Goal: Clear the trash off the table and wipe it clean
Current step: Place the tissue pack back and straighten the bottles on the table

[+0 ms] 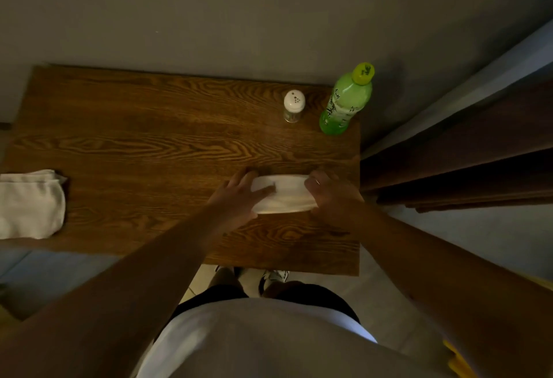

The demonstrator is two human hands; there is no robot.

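Both hands are on a white cloth [282,195] that lies on the wooden table [149,144], at its right side and toward the near edge. The left hand [239,195] rests on the cloth's left end with fingers spread and rather straight, and the right hand [330,195] has its fingers curled around the cloth's right end. A shaker [294,106] and a green bottle [345,102] stand at the far right corner, and a folded white towel [30,204] lies at the left edge.

Both hands, left hand [239,195] and right hand [332,195], press what seems a folded white cloth [282,195] onto the wooden table [149,144].
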